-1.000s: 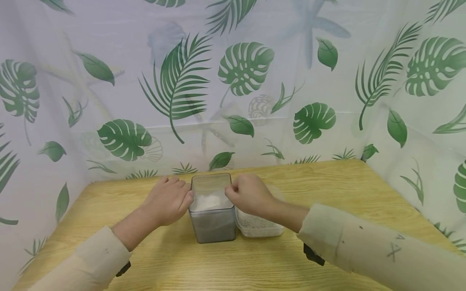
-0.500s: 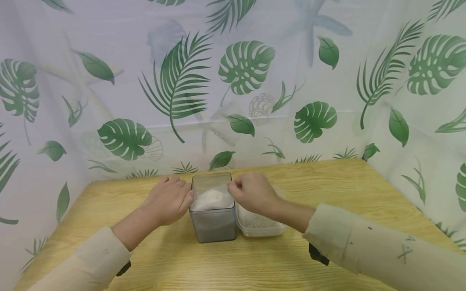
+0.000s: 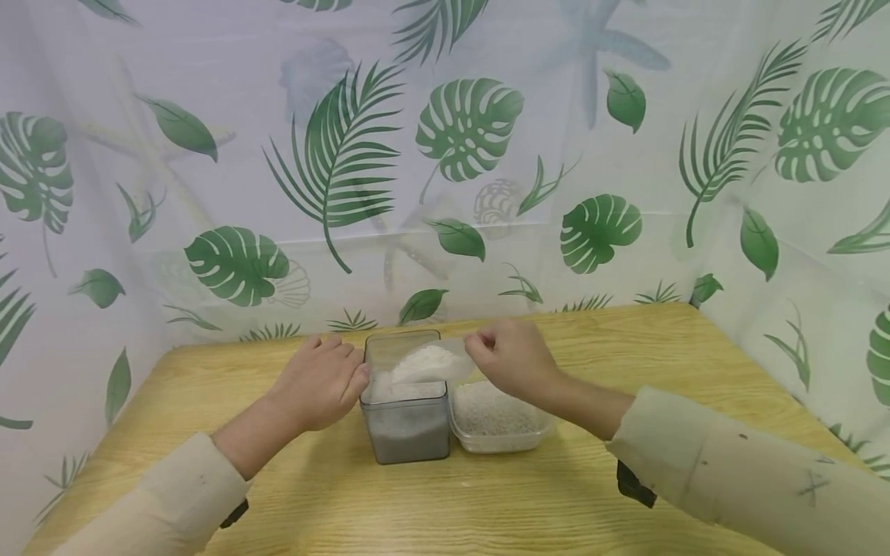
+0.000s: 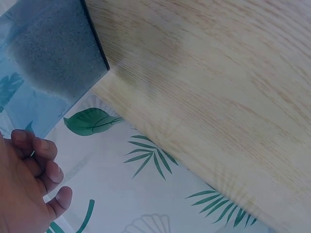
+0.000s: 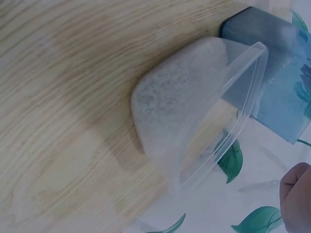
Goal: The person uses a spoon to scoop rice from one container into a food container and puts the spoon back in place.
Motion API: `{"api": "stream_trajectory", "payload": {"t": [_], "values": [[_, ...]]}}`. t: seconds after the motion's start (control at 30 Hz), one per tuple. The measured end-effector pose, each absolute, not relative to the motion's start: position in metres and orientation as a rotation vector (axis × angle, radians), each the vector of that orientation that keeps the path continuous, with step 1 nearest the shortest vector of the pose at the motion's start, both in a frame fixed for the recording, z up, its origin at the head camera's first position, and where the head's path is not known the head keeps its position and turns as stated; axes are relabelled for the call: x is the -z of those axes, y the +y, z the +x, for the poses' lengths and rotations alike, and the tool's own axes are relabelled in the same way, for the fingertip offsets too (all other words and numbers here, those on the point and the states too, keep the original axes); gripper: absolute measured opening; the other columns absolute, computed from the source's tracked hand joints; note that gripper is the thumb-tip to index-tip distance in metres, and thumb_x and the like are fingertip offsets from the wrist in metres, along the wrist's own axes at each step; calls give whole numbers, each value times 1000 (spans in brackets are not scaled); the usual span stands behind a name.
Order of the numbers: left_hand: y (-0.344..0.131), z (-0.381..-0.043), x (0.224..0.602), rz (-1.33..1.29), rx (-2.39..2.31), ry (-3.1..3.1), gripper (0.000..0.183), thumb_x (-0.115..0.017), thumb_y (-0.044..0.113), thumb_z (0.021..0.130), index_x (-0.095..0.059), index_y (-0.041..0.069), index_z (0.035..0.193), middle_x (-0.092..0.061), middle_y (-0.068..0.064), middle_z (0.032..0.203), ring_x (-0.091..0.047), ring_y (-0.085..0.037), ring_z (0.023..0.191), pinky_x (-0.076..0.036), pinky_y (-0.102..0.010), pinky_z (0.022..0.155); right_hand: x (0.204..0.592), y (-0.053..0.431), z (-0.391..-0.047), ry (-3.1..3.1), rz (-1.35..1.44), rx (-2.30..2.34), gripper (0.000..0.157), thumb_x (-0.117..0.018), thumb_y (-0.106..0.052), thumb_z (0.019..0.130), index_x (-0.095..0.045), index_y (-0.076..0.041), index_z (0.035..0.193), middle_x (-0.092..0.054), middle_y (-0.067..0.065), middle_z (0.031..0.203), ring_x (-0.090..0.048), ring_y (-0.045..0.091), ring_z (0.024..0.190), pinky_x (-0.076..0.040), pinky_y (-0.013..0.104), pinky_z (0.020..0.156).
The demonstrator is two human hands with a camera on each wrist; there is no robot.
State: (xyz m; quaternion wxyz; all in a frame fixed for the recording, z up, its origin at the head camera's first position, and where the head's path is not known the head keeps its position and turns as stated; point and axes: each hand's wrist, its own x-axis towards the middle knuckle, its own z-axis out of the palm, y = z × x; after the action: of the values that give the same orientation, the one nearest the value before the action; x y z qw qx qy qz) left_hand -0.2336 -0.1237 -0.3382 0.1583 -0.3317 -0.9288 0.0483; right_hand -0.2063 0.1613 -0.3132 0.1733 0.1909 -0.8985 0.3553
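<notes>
My right hand (image 3: pixel 518 363) grips a pale translucent scoop (image 3: pixel 455 363) heaped with white grains that look like rice. The scoop is tilted, its tip over the open smoky-grey container (image 3: pixel 406 432), which holds more white grains. At the container's left rim, my left hand (image 3: pixel 323 384) seems to pinch the edge with thumb and curled fingers; the exact contact is hidden. In the left wrist view, this hand (image 4: pixel 26 182) has its fingertips (image 4: pixel 46 145) curled close to the container's wall. A clear plastic tub (image 3: pixel 501 442) with whitish grains stands against the container's right side, partly below my right hand.
Both vessels stand on a yellow wood-grain table (image 3: pixel 334 502). Behind and at both sides hangs a white curtain (image 3: pixel 389 193) printed with green leaves, close to the table's far edge.
My right hand has moved right and slightly up, lifting the loaded scoop out of the grains toward the container's right rim. More of the clear tub shows. My left hand stays put.
</notes>
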Motion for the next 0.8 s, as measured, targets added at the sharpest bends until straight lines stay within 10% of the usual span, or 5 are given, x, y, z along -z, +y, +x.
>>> {"api": "stream_trajectory", "payload": {"t": [0.8], "values": [[-123,-233,338,-957,-135,-2641,38,-34,26,102,-65,6,94,-68,-10,98,-59,-31,103,-41,-46,87,311,248,-199,-2516,385,-850,48,-54,-15,93,-30,-17,51,-25,-12,46,-21,4,45,-21,22,46]]}}
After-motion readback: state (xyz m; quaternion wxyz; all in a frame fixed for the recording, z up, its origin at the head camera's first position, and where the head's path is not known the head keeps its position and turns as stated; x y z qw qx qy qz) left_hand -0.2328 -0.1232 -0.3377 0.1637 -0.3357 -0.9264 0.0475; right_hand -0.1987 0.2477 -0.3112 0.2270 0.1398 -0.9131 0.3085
